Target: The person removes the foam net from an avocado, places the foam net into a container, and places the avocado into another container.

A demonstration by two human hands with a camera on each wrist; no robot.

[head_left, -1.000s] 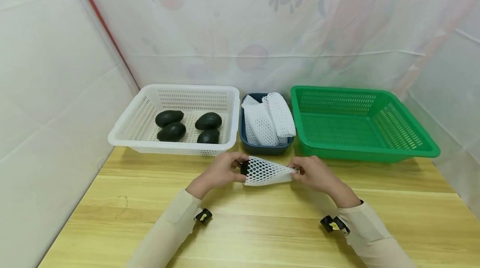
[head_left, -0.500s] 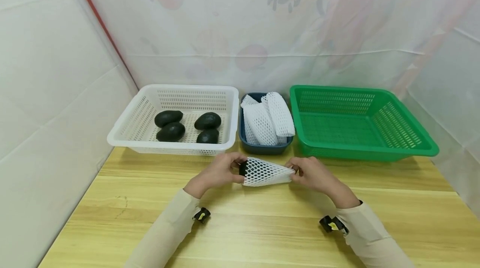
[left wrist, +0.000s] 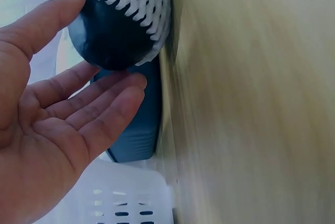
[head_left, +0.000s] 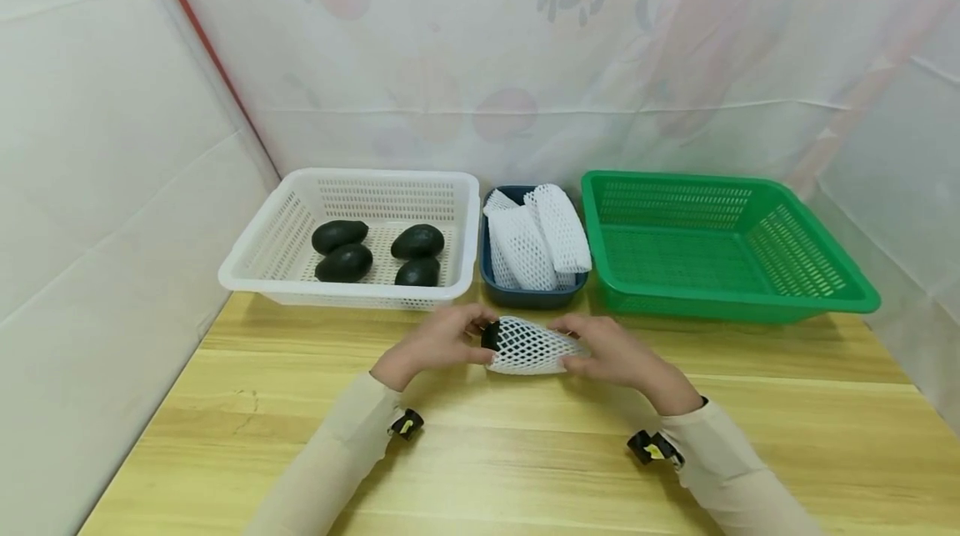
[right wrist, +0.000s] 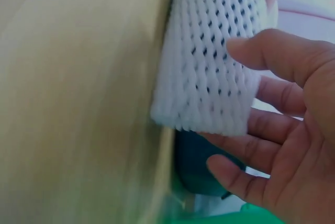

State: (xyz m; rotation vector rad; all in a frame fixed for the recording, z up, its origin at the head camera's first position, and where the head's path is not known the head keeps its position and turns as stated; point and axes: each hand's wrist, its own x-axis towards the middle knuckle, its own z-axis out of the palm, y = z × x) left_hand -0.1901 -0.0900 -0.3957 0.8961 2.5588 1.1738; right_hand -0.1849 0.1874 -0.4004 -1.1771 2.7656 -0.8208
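Low over the table's middle in the head view, a dark avocado (head_left: 491,337) lies partly inside a white foam net sleeve (head_left: 534,348). My left hand (head_left: 442,339) holds its bare rounded end, the thumb at the net's edge and the fingers on the far side, as the left wrist view shows of the avocado (left wrist: 109,38). My right hand (head_left: 617,354) grips the sleeve's other end between thumb and fingers. In the right wrist view, that loose end of the net sleeve (right wrist: 207,96) hangs flattened past the thumb.
Behind the hands stands a blue tub (head_left: 531,299) of several folded foam nets (head_left: 525,248). A white basket (head_left: 345,294) at left holds several avocados (head_left: 343,263). A green basket (head_left: 735,308) is at right, all on the wooden table (head_left: 510,469).
My right hand has slid left from the sleeve's gathered tip onto its body, nearer the avocado. The left hand keeps its hold, almost unmoved.
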